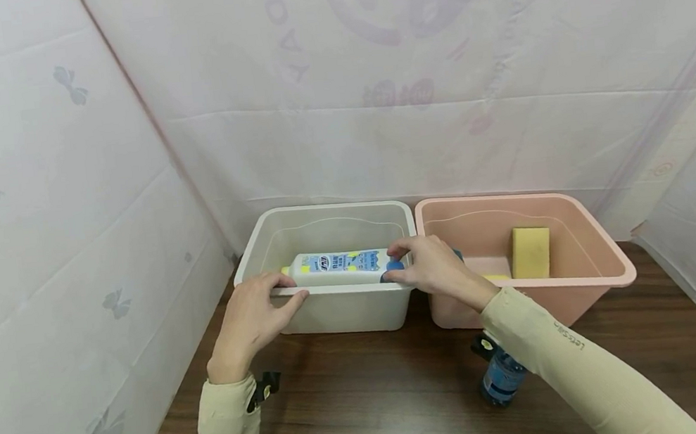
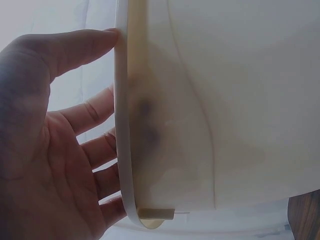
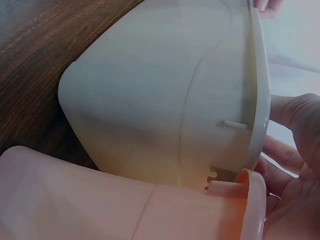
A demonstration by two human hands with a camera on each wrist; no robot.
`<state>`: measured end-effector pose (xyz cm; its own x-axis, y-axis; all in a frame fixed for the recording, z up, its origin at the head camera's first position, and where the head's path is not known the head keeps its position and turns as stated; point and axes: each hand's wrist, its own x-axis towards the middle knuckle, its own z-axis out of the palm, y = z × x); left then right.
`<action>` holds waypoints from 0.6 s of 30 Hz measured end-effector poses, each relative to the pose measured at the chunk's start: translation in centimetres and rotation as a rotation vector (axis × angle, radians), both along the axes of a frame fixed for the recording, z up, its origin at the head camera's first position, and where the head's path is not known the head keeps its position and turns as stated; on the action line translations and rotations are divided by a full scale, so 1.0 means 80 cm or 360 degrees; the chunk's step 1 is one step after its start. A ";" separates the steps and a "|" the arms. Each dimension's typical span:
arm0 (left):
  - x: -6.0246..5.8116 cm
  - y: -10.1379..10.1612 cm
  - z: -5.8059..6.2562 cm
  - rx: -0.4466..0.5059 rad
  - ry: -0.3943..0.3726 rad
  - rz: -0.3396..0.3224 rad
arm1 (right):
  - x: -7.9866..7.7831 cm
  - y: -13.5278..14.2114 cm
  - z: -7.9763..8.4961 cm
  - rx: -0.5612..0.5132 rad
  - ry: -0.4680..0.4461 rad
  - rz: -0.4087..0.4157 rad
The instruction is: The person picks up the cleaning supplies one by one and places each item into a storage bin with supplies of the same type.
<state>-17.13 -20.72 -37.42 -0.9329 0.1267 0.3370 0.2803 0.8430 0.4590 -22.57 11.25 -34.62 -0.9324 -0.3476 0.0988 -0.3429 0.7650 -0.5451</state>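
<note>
A white bottle (image 1: 340, 263) with a blue label lies lengthwise inside the white bin (image 1: 348, 307), its lower side hidden by the front wall. My right hand (image 1: 436, 264) pinches the bottle's blue end between thumb and fingers. At the bottle's yellow end, my left hand (image 1: 257, 318) reaches over the bin's front rim, thumb at the rim and fingers inside. Whether those fingers grip the bottle or only touch it is hidden. In the left wrist view, the left hand's thumb (image 2: 80, 50) stands apart from its fingers. In the right wrist view, the right hand (image 3: 295, 150) is partly behind the rims.
Just right of the white bin stands a pink bin (image 1: 584, 280), holding a yellow block (image 1: 531, 252) and other partly hidden items. A small blue-labelled plastic bottle (image 1: 501, 378) stands on the brown wooden table (image 1: 367, 399) under my right forearm. Whitish printed sheets (image 1: 315, 143) enclose the table.
</note>
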 end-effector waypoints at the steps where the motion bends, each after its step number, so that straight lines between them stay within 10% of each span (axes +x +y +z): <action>1: 0.000 0.000 0.000 -0.0001 -0.0001 -0.0001 | 0.000 0.001 0.000 -0.0004 0.0010 0.0010; 18: -0.002 -0.002 -0.001 -0.0024 0.0010 -0.0008 | 0.012 0.017 0.014 -0.0208 0.0084 0.0093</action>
<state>-17.27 -20.88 -37.52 -0.9302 0.1364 0.3409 0.2873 0.8484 0.4447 -21.64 12.65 -33.49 -0.9033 -0.3822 0.1951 -0.4157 0.6665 -0.6189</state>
